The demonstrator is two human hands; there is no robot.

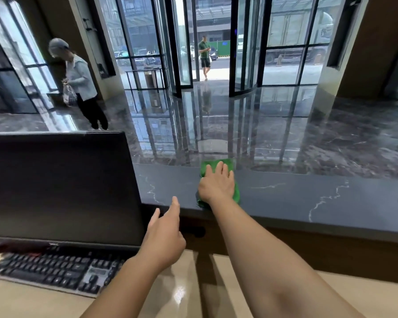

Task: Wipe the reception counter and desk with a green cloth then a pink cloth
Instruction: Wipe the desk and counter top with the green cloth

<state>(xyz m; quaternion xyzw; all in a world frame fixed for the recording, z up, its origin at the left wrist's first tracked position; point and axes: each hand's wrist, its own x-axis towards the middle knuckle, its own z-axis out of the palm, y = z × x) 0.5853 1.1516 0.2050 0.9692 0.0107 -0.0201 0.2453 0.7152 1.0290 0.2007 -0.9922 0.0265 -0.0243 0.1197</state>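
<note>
A folded green cloth (208, 165) lies on the dark marble reception counter (296, 193). My right hand (217, 184) presses flat on top of it, fingers spread, covering most of the cloth. My left hand (164, 235) hovers lower, in front of the counter's edge, index finger and thumb extended and holding nothing. The beige desk (216, 299) sits below the counter. No pink cloth is in view.
A black monitor (60, 187) stands on the desk at the left, with a black keyboard (55, 269) in front of it. Beyond the counter is a glossy lobby floor, a person (83, 83) standing at the left and another person (205, 57) at the glass doors.
</note>
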